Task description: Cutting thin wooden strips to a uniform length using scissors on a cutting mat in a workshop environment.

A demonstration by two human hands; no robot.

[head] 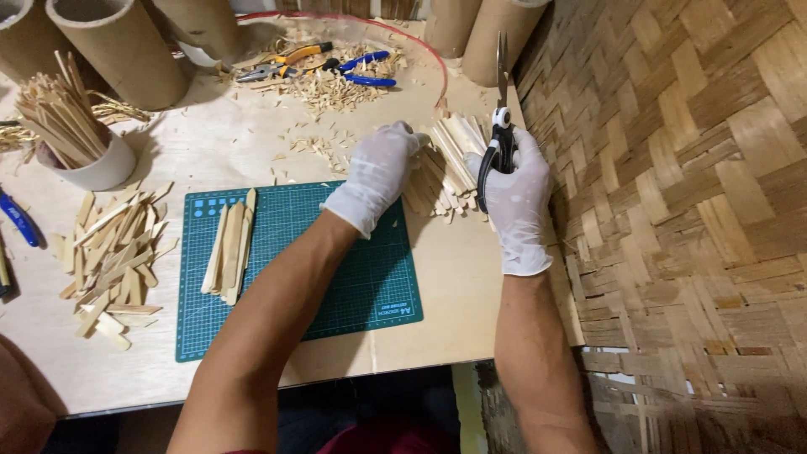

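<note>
Nearest the body, on the pale desk [437, 294], a green cutting mat [336, 277] carries a few flat wooden sticks [229, 252] lying side by side, with a looser scatter of cut sticks [113, 261] off to its left. Just past the mat's far right corner lies a pile of stick pieces [450, 164], and both gloved hands are on it. These pieces look thin, light and stiff, dry wood that would likely snap or split if bent, so the safest hold is probably across the flat faces near the middle, pinched lightly. The left hand [378, 172] is curled partly closed with its fingertips pressed into the pile's near edge; whether it has one piece pinched I cannot tell. The right hand [514, 197] is closed round the black handles of scissors [501, 118], blades pointing away and upright, resting beside the pile. Farther off, pliers and cutters [315, 65] lie among shavings, a white cup [92, 164] holds more sticks, and cardboard tubes [118, 46] stand at the back; woven bamboo matting [672, 185] fills the right
</note>
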